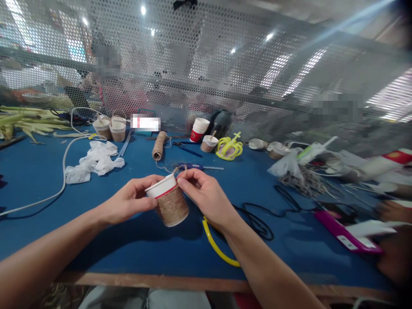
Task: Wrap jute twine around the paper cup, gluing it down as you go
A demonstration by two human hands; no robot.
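Observation:
A white paper cup (172, 206) with a red band is wrapped in brown twine over its lower part. It is tilted above the blue table, its mouth toward the upper left. My left hand (133, 197) grips it from the left, thumb at the rim and fingers partly hidden behind. At the right side of the rim, my right hand (202, 189) is closed, thumb and forefinger pinching a loop of twine (180, 169). Behind the cup lie a blue glue gun (189, 166) and a twine roll (159, 146), with a strand trailing toward the cup.
Crumpled white plastic (95, 161) and twine-wrapped cups (117, 128) are at left. Stacked paper cups (199, 128) and a yellow crown-shaped piece (229, 148) stand behind. A yellow tube (217, 246), black cable (260, 219) and purple tool (344, 234) lie right, near another person's hand (392, 219).

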